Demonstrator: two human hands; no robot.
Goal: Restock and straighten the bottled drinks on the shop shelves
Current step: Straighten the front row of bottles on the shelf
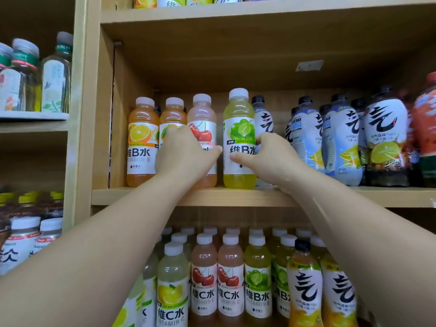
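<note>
On the middle shelf (236,197) stand two orange vitamin bottles (141,128), a pink cherry bottle (202,114) and a green lime bottle (238,123), all upright with white caps. My left hand (182,154) wraps around the front of the cherry bottle and the second orange bottle (174,114). My right hand (271,156) grips the lower right side of the lime bottle, thumb across its label. A narrow gap separates the cherry and lime bottles.
Dark-capped sparkling water bottles (339,138) fill the shelf to the right. The lower shelf holds several rows of vitamin bottles (230,277). A side unit at left carries tea bottles (55,76). The shelf above hangs low over the caps.
</note>
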